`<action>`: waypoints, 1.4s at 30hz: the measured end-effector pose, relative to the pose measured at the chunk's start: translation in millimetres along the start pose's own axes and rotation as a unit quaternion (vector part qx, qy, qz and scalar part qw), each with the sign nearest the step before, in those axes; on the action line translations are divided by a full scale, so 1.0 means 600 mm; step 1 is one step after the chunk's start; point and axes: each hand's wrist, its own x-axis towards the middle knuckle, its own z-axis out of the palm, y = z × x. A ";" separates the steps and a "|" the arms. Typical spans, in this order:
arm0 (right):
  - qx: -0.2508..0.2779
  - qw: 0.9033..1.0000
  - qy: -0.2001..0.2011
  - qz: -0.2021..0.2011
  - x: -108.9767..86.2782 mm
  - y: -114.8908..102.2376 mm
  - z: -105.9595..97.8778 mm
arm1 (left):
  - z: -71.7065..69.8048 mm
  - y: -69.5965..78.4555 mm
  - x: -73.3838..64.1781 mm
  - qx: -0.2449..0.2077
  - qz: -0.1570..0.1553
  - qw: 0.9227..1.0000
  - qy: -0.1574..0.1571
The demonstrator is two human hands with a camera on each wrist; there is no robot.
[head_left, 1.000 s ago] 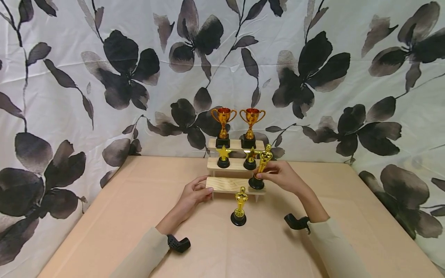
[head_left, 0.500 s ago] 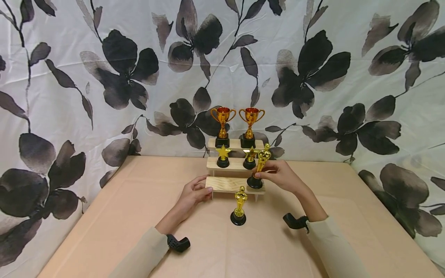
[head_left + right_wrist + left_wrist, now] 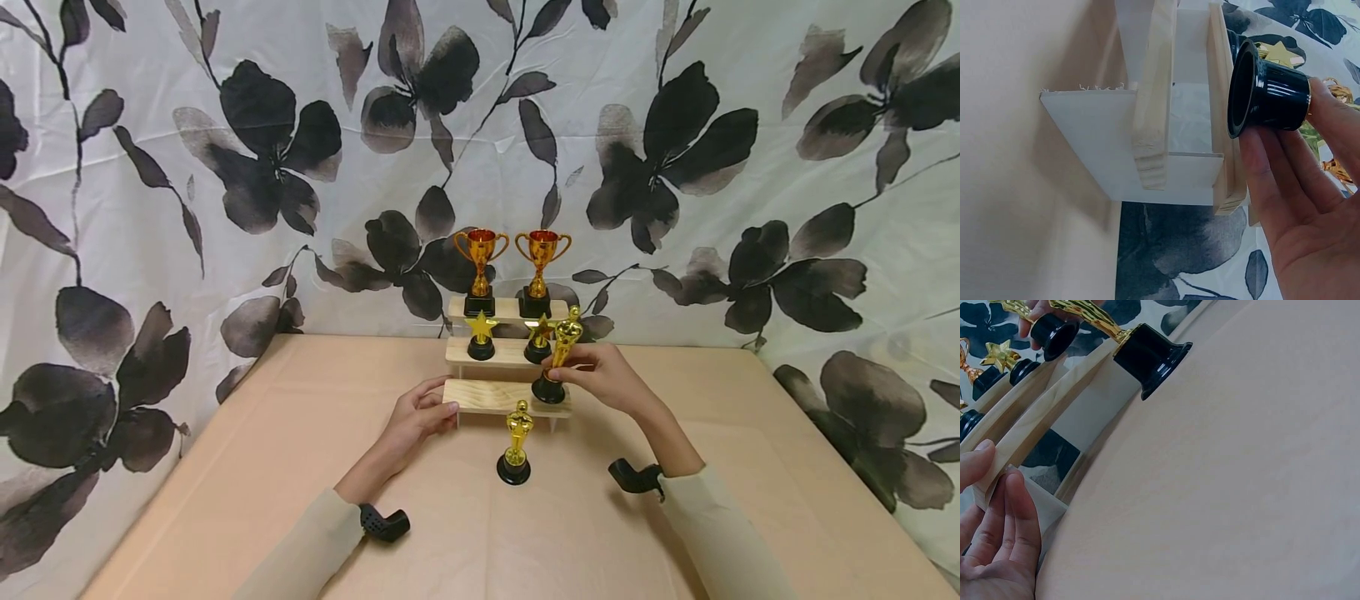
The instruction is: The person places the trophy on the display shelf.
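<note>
A three-step wooden display stand (image 3: 487, 397) is at the back of the table. My left hand (image 3: 420, 421) grips the left end of its lowest step, thumb on top and fingers beneath in the left wrist view. With thumb and fingers, my right hand (image 3: 603, 377) pinches a gold figure trophy (image 3: 566, 337) low down, just at its black base. The trophy leans right over the right end of the lowest step, and the base's hollow underside shows in the right wrist view. A second gold figure trophy (image 3: 517, 433) stands upright on the table in front of the stand.
Two gold cup trophies (image 3: 480, 250) stand on the top step. Two gold star trophies (image 3: 482, 333) stand on the middle step, the right one close behind the held trophy. A floral cloth (image 3: 675, 167) hangs behind the peach-covered table (image 3: 315, 400).
My right hand has shifted slightly left with the figure trophy, which still leans over the lowest step. My left hand keeps its grip in the same place.
</note>
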 end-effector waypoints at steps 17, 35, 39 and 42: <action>-0.012 1.000 0.014 0.013 -0.005 -0.005 0.010 | -0.003 0.000 -0.005 0.004 0.000 1.000 -0.006; -0.016 1.000 0.027 0.001 -0.008 -0.008 0.030 | -0.007 0.000 -0.013 0.004 0.003 1.000 -0.014; -0.015 0.999 0.029 -0.004 -0.010 -0.008 0.032 | -0.007 0.001 -0.014 0.007 0.005 1.000 -0.013; -0.013 0.999 0.028 -0.010 -0.011 -0.009 0.034 | -0.007 0.001 -0.015 0.007 0.005 1.000 -0.012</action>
